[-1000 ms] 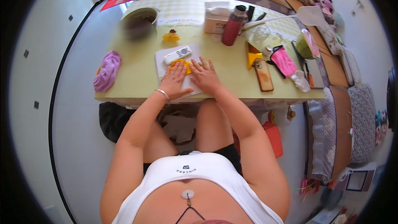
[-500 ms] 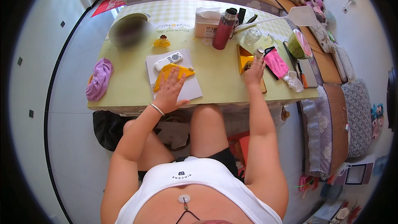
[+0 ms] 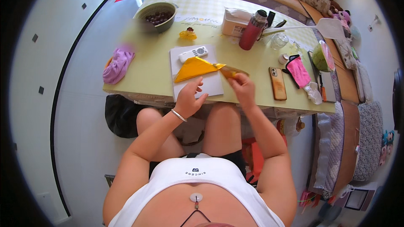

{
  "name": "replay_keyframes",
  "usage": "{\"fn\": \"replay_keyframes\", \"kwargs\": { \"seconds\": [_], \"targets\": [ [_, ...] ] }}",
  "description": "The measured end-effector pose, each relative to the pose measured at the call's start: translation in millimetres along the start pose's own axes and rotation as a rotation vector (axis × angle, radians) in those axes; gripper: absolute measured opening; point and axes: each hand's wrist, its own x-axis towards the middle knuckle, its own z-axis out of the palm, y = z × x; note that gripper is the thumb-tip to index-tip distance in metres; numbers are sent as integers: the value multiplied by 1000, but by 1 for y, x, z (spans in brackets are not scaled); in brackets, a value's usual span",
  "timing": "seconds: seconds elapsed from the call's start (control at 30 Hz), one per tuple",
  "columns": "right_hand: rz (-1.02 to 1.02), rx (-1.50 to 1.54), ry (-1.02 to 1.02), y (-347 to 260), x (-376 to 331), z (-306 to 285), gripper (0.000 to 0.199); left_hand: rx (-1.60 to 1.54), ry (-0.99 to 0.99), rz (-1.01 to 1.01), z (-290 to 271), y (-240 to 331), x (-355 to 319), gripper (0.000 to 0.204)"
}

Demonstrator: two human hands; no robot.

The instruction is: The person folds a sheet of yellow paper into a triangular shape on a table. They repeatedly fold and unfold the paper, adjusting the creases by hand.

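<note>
A folded gold foil paper lies on a white sheet stack, its point toward the right. Between thumb and fingers, my right hand pinches a second gold foil paper, whose tip meets or overlaps that point. My left hand hovers over the near edge of the white sheets, fingers loosely bent and apart, holding nothing. Just beyond the first foil paper is a white remote control. To the right of my right hand lies a phone in an amber case.
A basket of dark round fruit is at the far left, near a purple cloth. Toward the back stand a tissue box, a red flask and a glass jar. Pink cloth and a cut watermelon are rightward.
My right hand has brought the second gold foil paper left from beside the phone to the first one. My left hand has come off the first foil paper toward me. The view has shifted.
</note>
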Motion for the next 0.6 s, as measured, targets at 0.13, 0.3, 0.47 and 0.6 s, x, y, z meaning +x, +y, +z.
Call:
{"fn": "replay_keyframes", "kwargs": {
  "seconds": [0.13,0.3,0.47,0.6],
  "targets": [
    [111,57,-184,-17,-43,53,13,-52,119,-316,-1,-11,-3,69],
    [28,-51,-229,4,-50,81,14,272,172,-136,-15,-23,-2,71],
    [29,-37,-258,-4,-51,78,21,307,171,169,-21,-29,13,54],
    [125,236,-134,18,-55,64,37,373,73,134,-14,-33,25,40]
  ]
}}
